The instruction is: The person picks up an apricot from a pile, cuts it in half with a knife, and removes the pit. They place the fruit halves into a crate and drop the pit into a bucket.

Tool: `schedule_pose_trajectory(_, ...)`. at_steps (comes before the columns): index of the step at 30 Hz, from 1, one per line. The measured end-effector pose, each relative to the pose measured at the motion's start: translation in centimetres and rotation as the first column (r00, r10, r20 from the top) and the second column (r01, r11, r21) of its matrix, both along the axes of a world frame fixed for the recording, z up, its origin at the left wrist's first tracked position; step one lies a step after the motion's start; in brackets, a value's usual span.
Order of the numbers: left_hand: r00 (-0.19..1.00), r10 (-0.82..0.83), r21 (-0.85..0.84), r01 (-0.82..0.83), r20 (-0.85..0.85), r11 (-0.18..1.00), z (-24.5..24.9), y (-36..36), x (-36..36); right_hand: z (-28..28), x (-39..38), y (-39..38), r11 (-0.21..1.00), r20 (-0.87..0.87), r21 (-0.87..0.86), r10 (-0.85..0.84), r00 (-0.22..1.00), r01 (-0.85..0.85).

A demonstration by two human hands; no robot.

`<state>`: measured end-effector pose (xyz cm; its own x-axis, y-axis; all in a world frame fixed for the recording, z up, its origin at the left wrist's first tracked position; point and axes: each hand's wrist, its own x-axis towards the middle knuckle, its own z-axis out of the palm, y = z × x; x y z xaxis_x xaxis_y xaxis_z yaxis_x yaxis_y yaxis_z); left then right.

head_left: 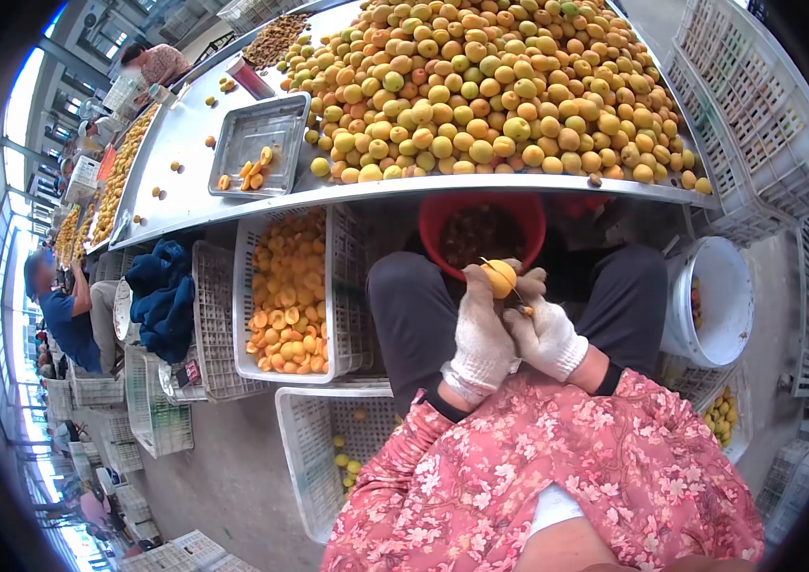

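Observation:
Both my hands wear white knit gloves and meet over my lap. My left hand (pixel 481 334) grips a yellow-orange apricot (pixel 499 278) at its fingertips. My right hand (pixel 546 334) holds a thin small knife (pixel 522 297) against the fruit; the blade is mostly hidden. Just beyond the fruit, between my knees, stands a red bucket (pixel 443 214) holding dark pits. A large heap of whole apricots (pixel 481 86) covers the metal table (pixel 185 153) above it.
A white crate (pixel 244 315) of halved apricots stands left of my knee, another white crate (pixel 314 448) with a few fruits below it. A metal tray (pixel 262 133) lies on the table. A white bucket (pixel 724 305) sits right. Stacked crates and other seated workers line the left.

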<state>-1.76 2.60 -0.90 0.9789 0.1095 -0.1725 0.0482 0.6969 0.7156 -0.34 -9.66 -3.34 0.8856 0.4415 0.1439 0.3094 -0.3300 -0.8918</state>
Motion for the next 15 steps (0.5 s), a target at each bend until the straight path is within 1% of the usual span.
schedule_pose_trajectory(1,0.998,-0.047,-0.248,0.035,-0.042,0.968,0.1,-0.3,0.0,-0.5,-0.1,0.0,1.000,-0.001,0.000,-0.001,1.000,0.001)
schedule_pose_trajectory(2,0.996,-0.025,-0.220,0.005,-0.090,0.975,0.4,-0.4,0.1,-1.0,-0.1,-0.1,1.000,-0.005,-0.019,0.001,1.000,-0.001)
schedule_pose_trajectory(3,0.996,-0.023,-0.221,0.003,-0.086,0.975,0.3,-0.4,0.2,-1.3,0.0,-0.2,0.999,-0.008,-0.038,0.003,1.000,-0.003)
schedule_pose_trajectory(5,0.995,-0.047,-0.269,0.021,-0.089,0.963,0.0,-0.2,0.1,-0.3,0.0,-0.1,1.000,-0.017,-0.009,0.004,1.000,-0.005)
schedule_pose_trajectory(6,0.995,-0.045,-0.269,0.019,-0.090,0.963,-0.3,0.2,0.0,0.1,0.0,-0.2,1.000,-0.089,-0.003,0.031,0.996,-0.031)
schedule_pose_trajectory(7,0.996,-0.070,-0.257,0.052,-0.064,0.965,-0.4,0.7,0.0,0.4,0.1,-0.3,0.998,-0.160,0.004,0.059,0.985,-0.059)
schedule_pose_trajectory(8,0.995,-0.096,-0.246,0.084,-0.037,0.966,-0.5,1.0,0.0,0.9,0.6,-0.4,0.998,-0.160,0.003,0.061,0.985,-0.061)
schedule_pose_trajectory(9,0.995,-0.095,-0.248,0.082,-0.039,0.965,-0.6,0.9,-0.1,1.4,1.1,-0.5,0.994,-0.180,-0.061,0.078,0.980,-0.091)
schedule_pose_trajectory(10,0.997,-0.075,-0.190,0.075,0.006,0.979,-0.4,0.8,0.0,1.6,1.4,-0.6,0.985,-0.201,-0.123,0.093,0.975,-0.119)
schedule_pose_trajectory(11,0.997,-0.058,-0.132,0.065,0.055,0.989,-0.3,0.8,0.1,1.3,1.5,-0.7,0.985,-0.200,-0.124,0.092,0.975,-0.118)
schedule_pose_trajectory(13,0.997,-0.057,-0.150,0.063,0.047,0.987,-0.3,1.0,0.3,0.5,1.9,-0.6,0.968,-0.078,-0.224,0.095,0.992,-0.110)
schedule_pose_trajectory(15,0.998,-0.040,-0.117,0.046,0.050,0.992,0.0,1.0,0.0,0.5,1.8,-0.3,0.972,-0.065,-0.202,0.111,0.992,-0.122)
